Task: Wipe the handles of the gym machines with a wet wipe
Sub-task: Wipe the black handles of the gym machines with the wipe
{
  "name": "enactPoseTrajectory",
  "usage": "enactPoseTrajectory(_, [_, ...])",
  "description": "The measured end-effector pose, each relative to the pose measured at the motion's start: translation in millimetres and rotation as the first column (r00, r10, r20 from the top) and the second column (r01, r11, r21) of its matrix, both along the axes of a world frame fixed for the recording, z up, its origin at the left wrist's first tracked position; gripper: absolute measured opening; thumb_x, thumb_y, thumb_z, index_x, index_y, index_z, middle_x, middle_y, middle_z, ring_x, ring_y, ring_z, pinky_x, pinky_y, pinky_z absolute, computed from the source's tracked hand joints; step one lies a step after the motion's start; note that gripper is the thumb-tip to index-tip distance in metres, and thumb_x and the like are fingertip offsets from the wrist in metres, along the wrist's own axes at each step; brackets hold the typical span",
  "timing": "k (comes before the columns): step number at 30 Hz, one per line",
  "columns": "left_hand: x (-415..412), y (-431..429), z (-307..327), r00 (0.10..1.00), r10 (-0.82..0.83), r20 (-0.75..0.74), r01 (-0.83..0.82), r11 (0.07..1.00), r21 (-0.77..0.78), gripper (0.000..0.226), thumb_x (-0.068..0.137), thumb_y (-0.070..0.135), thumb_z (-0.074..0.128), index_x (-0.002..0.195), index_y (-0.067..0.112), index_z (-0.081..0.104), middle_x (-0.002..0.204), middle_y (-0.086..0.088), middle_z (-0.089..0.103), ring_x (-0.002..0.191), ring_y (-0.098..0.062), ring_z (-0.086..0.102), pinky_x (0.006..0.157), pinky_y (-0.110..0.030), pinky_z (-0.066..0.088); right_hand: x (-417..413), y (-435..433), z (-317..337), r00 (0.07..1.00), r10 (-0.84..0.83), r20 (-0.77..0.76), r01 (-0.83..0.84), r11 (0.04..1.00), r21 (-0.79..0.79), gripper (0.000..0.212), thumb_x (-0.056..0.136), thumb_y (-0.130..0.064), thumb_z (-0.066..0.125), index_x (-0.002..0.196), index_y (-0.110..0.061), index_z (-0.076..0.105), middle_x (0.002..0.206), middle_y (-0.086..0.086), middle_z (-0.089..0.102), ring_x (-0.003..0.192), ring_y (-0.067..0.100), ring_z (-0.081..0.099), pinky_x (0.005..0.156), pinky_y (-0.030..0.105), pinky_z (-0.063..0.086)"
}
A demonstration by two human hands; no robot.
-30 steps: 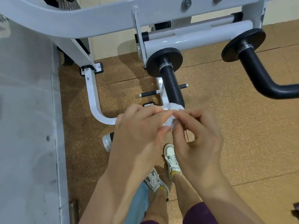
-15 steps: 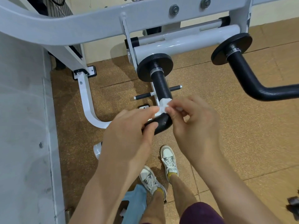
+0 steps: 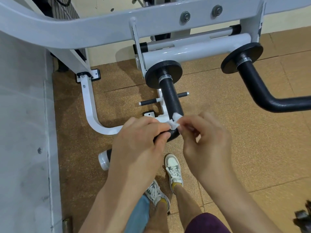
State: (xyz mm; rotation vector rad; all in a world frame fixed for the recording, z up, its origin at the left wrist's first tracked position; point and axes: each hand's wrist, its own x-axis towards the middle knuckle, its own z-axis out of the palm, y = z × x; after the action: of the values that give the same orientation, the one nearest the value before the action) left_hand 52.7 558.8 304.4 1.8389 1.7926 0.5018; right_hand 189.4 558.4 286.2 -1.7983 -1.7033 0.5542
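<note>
Head view. Inspector: Report the status of both hands.

Technician: The left hand [image 3: 139, 145] is clenched over the bend of the black handle [image 3: 170, 98], with the fingers on top and the thumb underneath. Its index fingertip meets the left edge of the wet wipe [image 3: 175, 123]. The right hand [image 3: 207, 145] pinches the right edge of the wipe between thumb and index finger. Its other fingers are loosely curled and hold nothing.

Inspector: Location of the wipe?

Technician: Between the two hands, at the fingertips. It is crumpled small and lies against the top of the handle, just ahead of the bend.

Inspector: Route of the handle?

Technician: A textured black tube leaves a black disc [image 3: 151, 73] ahead of the hands and runs toward them. It bends under the left hand and ends in a pale end cap [image 3: 103, 159] just left of the left wrist.

Inspector: Other components?

Technician: A second handle [image 3: 252, 84] stands ahead and to the right of the right hand, well apart from both hands. The white machine frame [image 3: 84, 29] spans the area ahead of the hands. A short black crossbar [image 3: 147, 102] sits low, ahead of the left fingertips. Below the hands is brown speckled floor tiling [image 3: 235, 165], and two sneakers [image 3: 174, 167] show beneath the wrists. A grey wall [image 3: 21, 132] runs left of the left forearm.
</note>
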Motion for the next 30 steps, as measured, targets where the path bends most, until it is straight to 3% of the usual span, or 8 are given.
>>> enactPoseTrajectory(5, [3.9, 3.2, 0.6, 0.997, 0.067, 0.032, -0.067, 0.997, -0.026, 0.007, 0.082, 0.031, 0.066, 0.086, 0.034, 0.070, 0.082, 0.019, 0.062, 0.074, -0.002, 0.045, 0.073, -0.010, 0.034, -0.2, 40.2, -7.2, 0.999, -0.035, -0.032, 0.034, 0.999, -0.018, 0.009, 0.080, -0.008, 0.069, 0.080, -0.017, 0.070, 0.074, -0.002, 0.056, 0.067, 0.011, 0.050, 0.061, 0.019, 0.038])
enactPoseTrajectory(12, [18.0, 15.4, 3.1, 0.995, 0.056, 0.079, -0.055, 0.998, -0.010, 0.037, 0.086, 0.032, 0.053, 0.121, 0.040, 0.058, 0.085, 0.016, 0.058, 0.071, -0.007, 0.044, 0.062, -0.023, 0.039, 0.7, 53.6, -7.3, 0.995, -0.020, -0.102, 0.019, 1.000, -0.013, 0.010, 0.078, -0.008, 0.070, 0.078, -0.018, 0.071, 0.074, -0.004, 0.060, 0.069, 0.006, 0.050, 0.062, 0.019, 0.040])
enactPoseTrajectory(17, [24.4, 19.5, 1.3, 0.992, 0.104, 0.070, -0.105, 0.995, 0.000, 0.031, 0.087, 0.028, 0.051, 0.115, 0.030, 0.064, 0.089, 0.017, 0.058, 0.077, -0.008, 0.051, 0.066, -0.027, 0.044, 12.8, 36.2, -1.2, 0.996, 0.070, -0.057, -0.072, 0.997, -0.029, 0.010, 0.079, -0.010, 0.070, 0.077, -0.020, 0.071, 0.069, -0.005, 0.057, 0.064, 0.004, 0.045, 0.060, 0.014, 0.035])
enactPoseTrajectory(19, [25.8, 20.6, -1.0, 0.992, 0.109, 0.060, -0.109, 0.994, 0.003, 0.033, 0.087, 0.027, 0.051, 0.118, 0.029, 0.063, 0.097, 0.015, 0.062, 0.083, -0.010, 0.056, 0.069, -0.030, 0.049, 11.7, 43.8, -1.2, 0.995, 0.070, -0.066, -0.073, 0.997, -0.037, 0.010, 0.078, -0.011, 0.070, 0.078, -0.020, 0.072, 0.070, -0.004, 0.060, 0.067, 0.007, 0.051, 0.062, 0.022, 0.041])
enactPoseTrajectory(21, [27.4, 24.1, -3.3, 0.995, 0.096, 0.021, -0.096, 0.995, -0.005, 0.036, 0.087, 0.026, 0.050, 0.122, 0.027, 0.061, 0.107, 0.012, 0.063, 0.090, -0.012, 0.056, 0.074, -0.026, 0.043, 3.4, 72.6, -6.5, 0.997, 0.038, -0.062, -0.040, 0.999, -0.032, 0.008, 0.079, -0.013, 0.069, 0.080, -0.020, 0.073, 0.075, -0.002, 0.064, 0.073, 0.015, 0.057, 0.065, 0.029, 0.044])
enactPoseTrajectory(23, [27.5, 27.8, -4.2, 0.991, 0.133, 0.003, -0.133, 0.991, -0.001, 0.037, 0.086, 0.025, 0.050, 0.121, 0.024, 0.062, 0.113, 0.011, 0.062, 0.096, -0.014, 0.055, 0.077, -0.021, 0.036, -2.7, 92.2, -10.1, 0.998, 0.041, -0.052, -0.042, 0.999, -0.022, 0.007, 0.080, -0.014, 0.068, 0.081, -0.019, 0.073, 0.078, -0.002, 0.065, 0.075, 0.016, 0.058, 0.066, 0.027, 0.041])
enactPoseTrajectory(27, [27.9, 33.0, -1.7, 0.977, 0.213, 0.030, -0.213, 0.977, -0.001, 0.038, 0.083, 0.024, 0.047, 0.117, 0.024, 0.064, 0.114, 0.014, 0.061, 0.099, -0.013, 0.055, 0.078, -0.023, 0.039, 14.4, 74.1, -3.0, 0.987, 0.160, -0.005, -0.160, 0.986, -0.042, 0.007, 0.078, -0.013, 0.069, 0.077, -0.019, 0.072, 0.072, -0.004, 0.062, 0.068, 0.009, 0.052, 0.061, 0.020, 0.038])
enactPoseTrajectory(30, [28.2, 36.4, -3.8, 0.978, 0.207, 0.032, -0.207, 0.978, 0.003, 0.040, 0.083, 0.024, 0.046, 0.119, 0.026, 0.063, 0.114, 0.015, 0.060, 0.099, -0.012, 0.055, 0.079, -0.025, 0.042, 8.6, 91.7, -7.6, 0.989, 0.141, -0.040, -0.143, 0.988, -0.057, 0.009, 0.081, -0.013, 0.069, 0.083, -0.020, 0.073, 0.078, -0.003, 0.064, 0.073, 0.011, 0.056, 0.066, 0.026, 0.042])
